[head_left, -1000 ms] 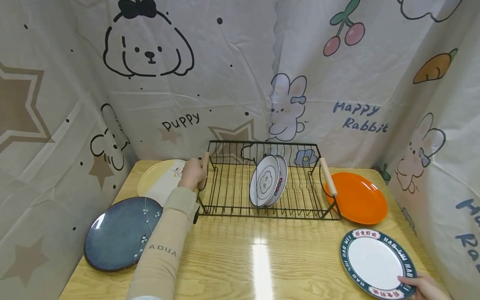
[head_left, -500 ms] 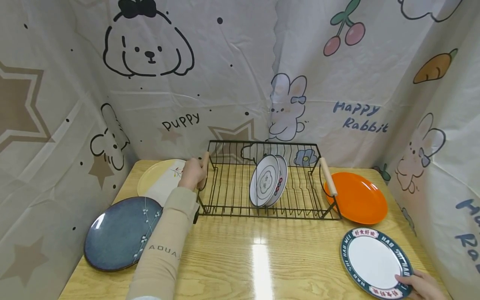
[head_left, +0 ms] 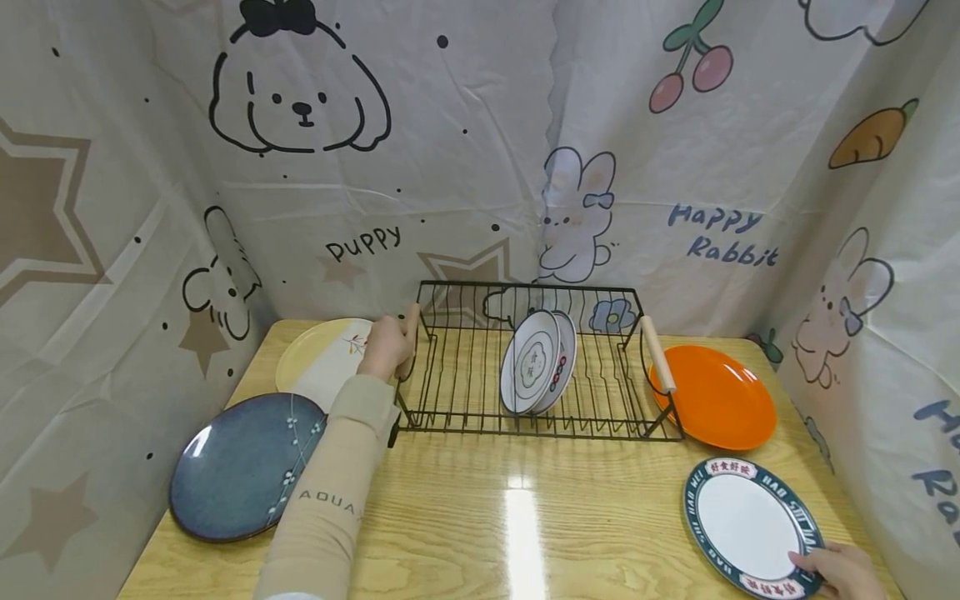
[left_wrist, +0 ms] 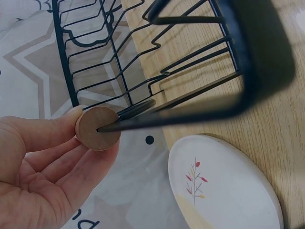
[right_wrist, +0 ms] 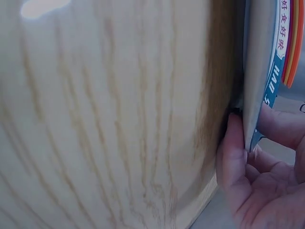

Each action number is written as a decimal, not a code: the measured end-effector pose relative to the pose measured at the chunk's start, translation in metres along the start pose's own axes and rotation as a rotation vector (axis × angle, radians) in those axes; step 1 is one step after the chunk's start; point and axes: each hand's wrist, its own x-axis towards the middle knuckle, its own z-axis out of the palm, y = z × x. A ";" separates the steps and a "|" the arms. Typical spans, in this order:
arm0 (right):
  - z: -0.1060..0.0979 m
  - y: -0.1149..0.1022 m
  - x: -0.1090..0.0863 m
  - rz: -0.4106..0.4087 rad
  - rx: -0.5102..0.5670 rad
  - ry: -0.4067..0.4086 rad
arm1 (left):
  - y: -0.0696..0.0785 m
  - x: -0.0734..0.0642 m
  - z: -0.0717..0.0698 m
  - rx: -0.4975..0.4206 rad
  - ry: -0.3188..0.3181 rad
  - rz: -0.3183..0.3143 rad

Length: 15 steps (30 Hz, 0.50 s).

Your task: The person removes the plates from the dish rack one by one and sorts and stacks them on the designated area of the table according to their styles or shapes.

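My left hand (head_left: 386,348) grips the wooden handle (left_wrist: 98,129) at the left end of a black wire dish rack (head_left: 465,429). In the left wrist view its thumb and fingers close round the handle's round end. Two white plates (head_left: 534,367) stand on edge, leaning together, in the middle of the rack. At the front right, my right hand (head_left: 846,570) pinches the rim of a white plate with a dark green lettered border (head_left: 750,525). The right wrist view shows the thumb on top of that rim and fingers beneath it, close over the table.
An orange plate (head_left: 716,400) lies behind the green-rimmed one, beside the rack's right handle (head_left: 657,354). On the left are a blue-grey plate (head_left: 232,471) and a yellow-and-white plate (head_left: 318,346). A printed curtain (head_left: 465,183) encloses the wooden table (head_left: 442,517) at back and sides.
My right hand has shifted slightly left along the green-rimmed plate's edge, and that plate has moved only a little. The left hand stays on the rack's handle.
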 end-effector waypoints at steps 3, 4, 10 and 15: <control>0.000 -0.002 -0.006 0.003 -0.002 0.011 | 0.000 0.001 0.001 0.008 -0.001 -0.004; 0.000 -0.003 -0.006 0.001 -0.007 0.014 | 0.000 0.001 0.001 0.010 -0.001 -0.005; -0.002 -0.005 -0.012 -0.036 -0.043 0.040 | 0.000 0.000 0.002 0.017 0.012 0.001; -0.006 -0.015 -0.029 -0.170 -0.127 0.121 | 0.000 0.000 0.002 0.021 0.022 -0.001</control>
